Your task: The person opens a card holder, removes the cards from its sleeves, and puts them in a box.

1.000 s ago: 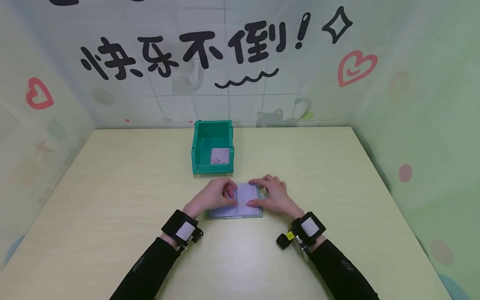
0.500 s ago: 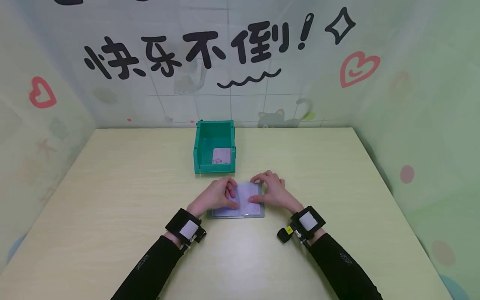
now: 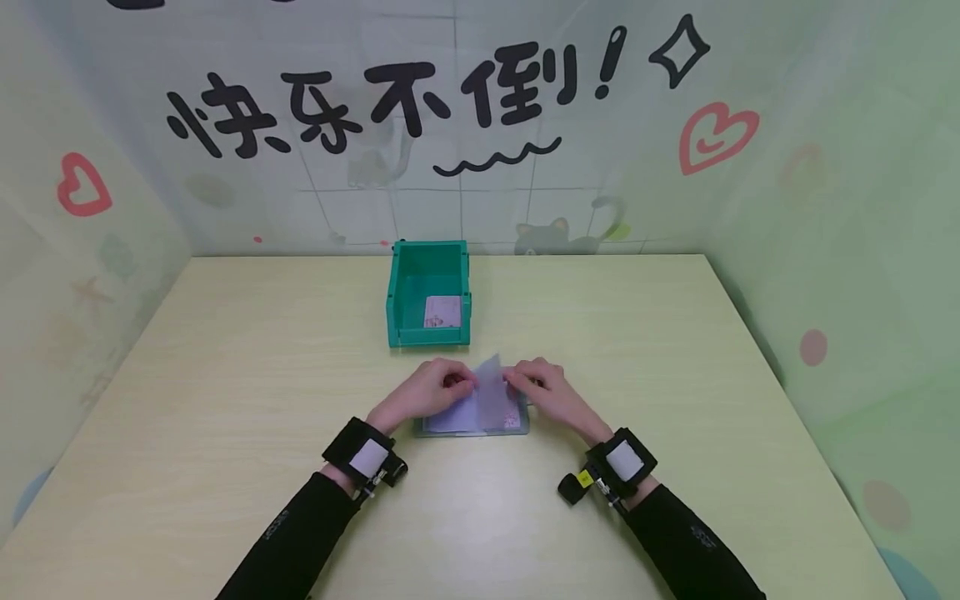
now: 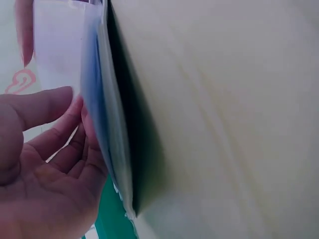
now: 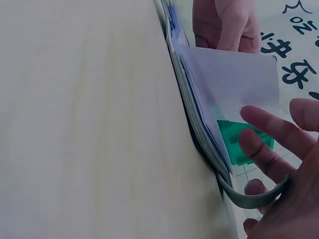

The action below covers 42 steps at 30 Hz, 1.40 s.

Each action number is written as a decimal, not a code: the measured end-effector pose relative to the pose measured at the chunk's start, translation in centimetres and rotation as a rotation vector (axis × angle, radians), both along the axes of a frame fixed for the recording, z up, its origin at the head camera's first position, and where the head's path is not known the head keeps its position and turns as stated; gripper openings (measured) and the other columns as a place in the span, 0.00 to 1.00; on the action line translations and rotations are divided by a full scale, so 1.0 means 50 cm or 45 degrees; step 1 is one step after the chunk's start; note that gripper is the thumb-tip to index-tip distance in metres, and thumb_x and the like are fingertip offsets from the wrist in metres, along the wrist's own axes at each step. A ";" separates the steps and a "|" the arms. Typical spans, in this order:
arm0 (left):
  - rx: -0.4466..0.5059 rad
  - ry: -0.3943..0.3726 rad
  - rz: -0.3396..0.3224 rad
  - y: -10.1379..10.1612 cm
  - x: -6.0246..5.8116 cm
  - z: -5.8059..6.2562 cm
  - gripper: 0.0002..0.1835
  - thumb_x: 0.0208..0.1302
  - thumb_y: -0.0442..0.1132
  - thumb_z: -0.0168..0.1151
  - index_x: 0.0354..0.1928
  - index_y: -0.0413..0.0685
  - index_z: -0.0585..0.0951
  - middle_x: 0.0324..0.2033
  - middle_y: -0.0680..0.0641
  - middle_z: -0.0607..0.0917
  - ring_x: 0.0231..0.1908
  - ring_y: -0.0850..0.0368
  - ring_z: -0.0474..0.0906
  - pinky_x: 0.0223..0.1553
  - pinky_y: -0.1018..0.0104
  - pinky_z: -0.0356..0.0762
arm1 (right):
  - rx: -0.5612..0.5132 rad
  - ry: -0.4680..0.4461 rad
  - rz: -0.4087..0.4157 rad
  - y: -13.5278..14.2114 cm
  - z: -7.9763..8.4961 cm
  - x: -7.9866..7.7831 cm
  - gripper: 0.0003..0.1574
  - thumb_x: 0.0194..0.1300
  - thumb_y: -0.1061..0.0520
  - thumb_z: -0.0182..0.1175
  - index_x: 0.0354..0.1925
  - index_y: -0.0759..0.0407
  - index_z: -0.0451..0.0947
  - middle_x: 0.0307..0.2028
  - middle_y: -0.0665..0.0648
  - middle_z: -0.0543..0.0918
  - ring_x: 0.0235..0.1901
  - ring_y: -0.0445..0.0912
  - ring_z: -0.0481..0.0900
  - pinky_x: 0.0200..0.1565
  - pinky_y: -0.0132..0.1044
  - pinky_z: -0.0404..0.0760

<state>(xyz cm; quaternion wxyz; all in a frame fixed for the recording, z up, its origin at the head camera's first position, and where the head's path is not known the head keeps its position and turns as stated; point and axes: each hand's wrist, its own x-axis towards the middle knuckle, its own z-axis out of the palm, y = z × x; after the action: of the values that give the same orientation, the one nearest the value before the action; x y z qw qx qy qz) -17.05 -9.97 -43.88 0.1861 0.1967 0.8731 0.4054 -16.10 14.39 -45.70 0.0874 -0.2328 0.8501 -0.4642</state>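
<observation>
A small card album (image 3: 450, 423) with lilac sleeve pages lies spread on the table. One translucent page (image 3: 491, 392) stands raised between the hands; a pink print shows at its lower right. My left hand (image 3: 435, 387) is at the left of this page, thumb and fingers loosely bent near it. In the left wrist view the thumb tip (image 4: 65, 97) and fingertips sit close to the sleeve. My right hand (image 3: 551, 387) is on the other side, its spread fingertips (image 5: 249, 113) against the page in the right wrist view. A grey-green strap (image 5: 254, 200) curves from the album past these fingers.
Behind the album a teal open bin (image 3: 428, 337) stands on the pale wooden table (image 3: 247, 375), with a pink card (image 3: 442, 311) inside. Printed curtain walls (image 3: 337, 200) enclose the table's back and sides.
The page, lying flat before, has risen upright between the hands. My right fingers have moved from the album's right part to the raised page; the left fingers have drawn closer together.
</observation>
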 end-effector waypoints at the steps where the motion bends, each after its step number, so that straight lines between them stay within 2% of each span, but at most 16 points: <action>1: 0.017 -0.005 -0.004 -0.002 -0.001 0.000 0.11 0.75 0.39 0.56 0.44 0.41 0.85 0.34 0.46 0.83 0.36 0.56 0.73 0.39 0.68 0.72 | 0.000 -0.022 0.021 -0.001 0.002 0.002 0.19 0.78 0.54 0.50 0.44 0.62 0.85 0.37 0.61 0.84 0.41 0.45 0.69 0.46 0.38 0.64; 5: 0.097 -0.081 0.038 -0.008 0.001 0.006 0.23 0.79 0.50 0.48 0.41 0.39 0.85 0.34 0.43 0.84 0.35 0.55 0.76 0.40 0.67 0.75 | 0.114 -0.027 0.108 -0.008 0.003 0.009 0.23 0.80 0.51 0.46 0.58 0.57 0.83 0.43 0.58 0.83 0.44 0.45 0.68 0.50 0.43 0.60; 7: 0.116 -0.119 0.095 -0.007 0.004 0.009 0.27 0.78 0.56 0.47 0.40 0.40 0.86 0.34 0.44 0.86 0.35 0.56 0.79 0.40 0.68 0.78 | 0.188 0.008 0.141 -0.013 0.002 0.011 0.23 0.80 0.50 0.46 0.60 0.54 0.82 0.43 0.56 0.82 0.44 0.45 0.68 0.51 0.45 0.57; 9: 0.110 -0.116 0.144 -0.007 0.007 0.011 0.27 0.76 0.58 0.50 0.38 0.42 0.86 0.32 0.45 0.86 0.33 0.56 0.80 0.38 0.68 0.78 | 0.218 0.051 0.157 -0.016 0.001 0.014 0.22 0.79 0.49 0.48 0.60 0.52 0.82 0.42 0.55 0.81 0.45 0.45 0.68 0.52 0.46 0.55; 12: 0.073 -0.054 0.197 -0.009 0.010 0.009 0.22 0.73 0.53 0.58 0.29 0.41 0.83 0.25 0.48 0.82 0.29 0.57 0.77 0.32 0.68 0.74 | 0.214 0.103 0.130 -0.016 0.000 0.016 0.21 0.75 0.51 0.54 0.60 0.53 0.82 0.40 0.54 0.80 0.44 0.46 0.69 0.52 0.47 0.56; 15: 0.039 0.005 0.243 -0.012 0.012 0.007 0.15 0.69 0.44 0.64 0.27 0.40 0.80 0.22 0.49 0.76 0.27 0.56 0.73 0.29 0.68 0.68 | 0.228 0.126 0.064 -0.010 -0.002 0.016 0.23 0.69 0.51 0.62 0.61 0.55 0.81 0.39 0.54 0.79 0.44 0.47 0.69 0.50 0.45 0.58; 16: 0.027 0.006 0.263 -0.013 0.013 0.007 0.14 0.68 0.42 0.65 0.28 0.39 0.80 0.22 0.49 0.74 0.27 0.56 0.71 0.28 0.68 0.66 | 0.251 0.129 0.041 -0.007 -0.002 0.015 0.25 0.67 0.50 0.65 0.61 0.55 0.81 0.39 0.54 0.79 0.44 0.47 0.68 0.50 0.44 0.58; 18: -0.001 0.005 0.309 -0.014 0.016 0.008 0.10 0.66 0.40 0.67 0.38 0.38 0.83 0.23 0.48 0.74 0.27 0.55 0.71 0.28 0.68 0.66 | 0.318 0.120 0.003 -0.002 -0.002 0.013 0.32 0.63 0.48 0.69 0.63 0.54 0.79 0.41 0.53 0.77 0.44 0.47 0.67 0.49 0.43 0.58; 21: -0.066 0.016 0.368 -0.013 0.020 0.009 0.19 0.63 0.39 0.70 0.54 0.38 0.81 0.23 0.47 0.73 0.26 0.54 0.71 0.26 0.67 0.65 | 0.407 0.109 -0.030 0.005 -0.002 0.008 0.39 0.57 0.44 0.74 0.65 0.52 0.77 0.42 0.53 0.76 0.45 0.47 0.66 0.48 0.42 0.58; 23: -0.129 0.059 0.394 -0.010 0.024 0.011 0.26 0.62 0.39 0.71 0.61 0.40 0.77 0.26 0.45 0.77 0.29 0.53 0.73 0.28 0.66 0.67 | 0.438 0.114 -0.041 0.010 -0.003 0.006 0.42 0.55 0.42 0.75 0.66 0.52 0.76 0.43 0.53 0.75 0.46 0.48 0.66 0.48 0.43 0.58; 25: -0.205 0.145 0.400 -0.004 0.028 0.015 0.27 0.60 0.39 0.72 0.61 0.40 0.77 0.33 0.43 0.80 0.34 0.51 0.75 0.32 0.63 0.73 | 0.443 0.128 -0.041 0.015 -0.005 0.004 0.44 0.54 0.42 0.76 0.66 0.52 0.76 0.43 0.54 0.75 0.45 0.48 0.66 0.48 0.43 0.57; 27: -0.269 0.224 0.400 0.004 0.032 0.020 0.25 0.60 0.38 0.73 0.59 0.40 0.79 0.44 0.40 0.80 0.44 0.48 0.75 0.40 0.58 0.78 | 0.434 0.128 -0.041 0.019 -0.008 0.003 0.45 0.53 0.42 0.77 0.66 0.52 0.76 0.43 0.54 0.75 0.45 0.48 0.66 0.48 0.43 0.57; 30: -0.298 0.305 0.362 0.018 0.037 0.027 0.20 0.61 0.37 0.72 0.53 0.39 0.82 0.51 0.39 0.78 0.51 0.45 0.72 0.52 0.53 0.79 | 0.425 0.134 -0.047 0.023 -0.011 0.002 0.46 0.52 0.43 0.77 0.67 0.51 0.76 0.41 0.53 0.74 0.44 0.48 0.65 0.47 0.43 0.55; 33: -0.253 0.269 0.280 0.031 0.036 0.025 0.13 0.64 0.37 0.69 0.49 0.39 0.85 0.48 0.41 0.82 0.49 0.48 0.74 0.53 0.54 0.79 | 0.429 0.140 -0.064 0.024 -0.016 0.000 0.47 0.51 0.41 0.78 0.67 0.48 0.75 0.40 0.52 0.73 0.43 0.47 0.64 0.47 0.43 0.55; 36: -0.214 0.202 0.229 0.040 0.032 0.018 0.11 0.67 0.39 0.66 0.46 0.40 0.86 0.41 0.45 0.85 0.41 0.53 0.76 0.49 0.58 0.78 | 0.436 0.151 -0.077 0.023 -0.021 -0.002 0.47 0.51 0.40 0.77 0.67 0.46 0.75 0.38 0.52 0.71 0.42 0.47 0.64 0.47 0.43 0.55; 42: -0.191 0.111 0.265 0.050 0.024 0.015 0.12 0.68 0.41 0.65 0.46 0.40 0.86 0.33 0.46 0.84 0.35 0.55 0.75 0.39 0.66 0.72 | 0.436 0.162 -0.101 0.018 -0.026 -0.003 0.46 0.50 0.39 0.78 0.66 0.44 0.76 0.37 0.51 0.70 0.42 0.46 0.63 0.47 0.43 0.55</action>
<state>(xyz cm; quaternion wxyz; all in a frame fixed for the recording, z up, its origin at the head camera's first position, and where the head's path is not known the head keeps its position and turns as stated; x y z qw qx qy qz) -15.85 -7.46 -43.15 0.1190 0.1079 0.9239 0.3473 -16.27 15.28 -47.00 0.0534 -0.2095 0.9291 -0.3000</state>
